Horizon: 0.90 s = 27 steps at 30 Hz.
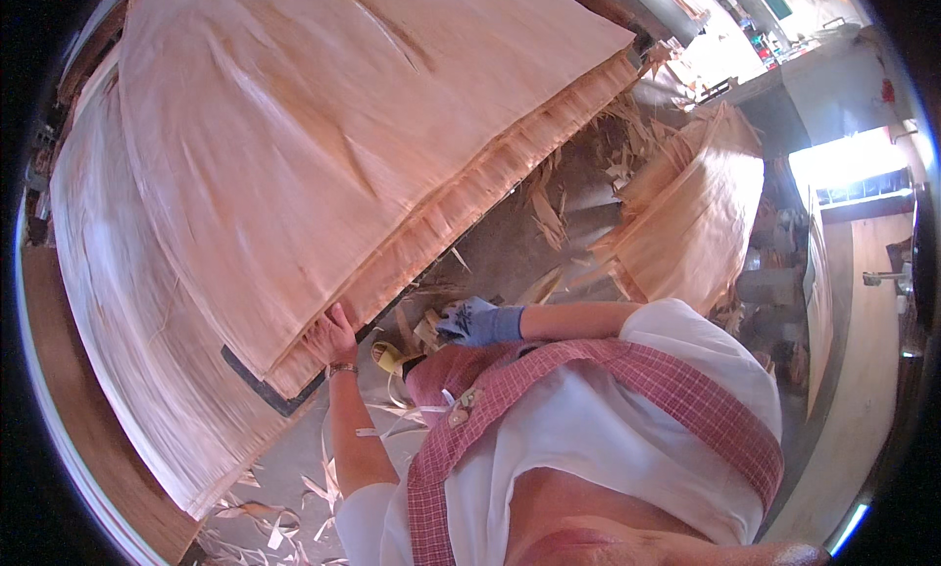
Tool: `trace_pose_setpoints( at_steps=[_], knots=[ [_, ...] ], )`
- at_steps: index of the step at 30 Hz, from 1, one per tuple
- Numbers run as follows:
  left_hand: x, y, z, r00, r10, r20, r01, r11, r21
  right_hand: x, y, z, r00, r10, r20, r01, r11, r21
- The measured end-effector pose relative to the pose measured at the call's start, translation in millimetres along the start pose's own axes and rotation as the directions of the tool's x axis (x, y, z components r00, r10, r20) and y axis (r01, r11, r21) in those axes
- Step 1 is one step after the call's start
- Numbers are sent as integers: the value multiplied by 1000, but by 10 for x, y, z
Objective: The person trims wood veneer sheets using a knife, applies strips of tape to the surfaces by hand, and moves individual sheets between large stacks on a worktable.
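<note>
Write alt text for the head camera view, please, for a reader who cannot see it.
A person in a red checked apron touches the edge of a large stack of thin wood sheets with the bare left grip; whether the blue-gloved right grip holds anything is unclear. Torn scraps lie on the floor, with a smaller pile of sheets at right.

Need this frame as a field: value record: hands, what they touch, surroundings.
left hand: bare, at the near edge of the upper sheet stack; grip unclear
right hand: blue-gloved, by the thigh; whether it holds the tan object beside it is unclear
upper sheet stack: thin, pale wood-like sheets, surface creased
left of it: more pale sheets
right side: curved loose sheets
floor: scattered scraps
</note>
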<state>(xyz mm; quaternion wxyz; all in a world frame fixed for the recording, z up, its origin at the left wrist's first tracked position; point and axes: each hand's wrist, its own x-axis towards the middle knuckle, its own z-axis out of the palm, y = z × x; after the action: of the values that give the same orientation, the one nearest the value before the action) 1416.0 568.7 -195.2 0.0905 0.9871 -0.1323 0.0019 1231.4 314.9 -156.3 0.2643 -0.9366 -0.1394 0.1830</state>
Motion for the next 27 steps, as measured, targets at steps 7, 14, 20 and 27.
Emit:
trace_pose_setpoints(
  at_steps=[7, 14, 20, 27],
  knots=[
    [-36, -36, 83, 989, 53, -138, -52, 999, 7, -14, 56, 45, 998, -39, -39, 38, 999, -22],
    [9, -87, 98, 1000, -12, -8, 12, 1000, -23, -59, -97, -123, 1000, 13, 10, -13, 998, -53],
    [78, -27, -24, 989, -38, 142, 43, 999, -33, -191, -139, -111, 994, 62, -87, -65, 997, -33],
    [54, -256, 149, 974, -4, 228, 130, 831, -541, -618, -337, 0, 895, 312, -319, -318, 947, 34]
  ],
)
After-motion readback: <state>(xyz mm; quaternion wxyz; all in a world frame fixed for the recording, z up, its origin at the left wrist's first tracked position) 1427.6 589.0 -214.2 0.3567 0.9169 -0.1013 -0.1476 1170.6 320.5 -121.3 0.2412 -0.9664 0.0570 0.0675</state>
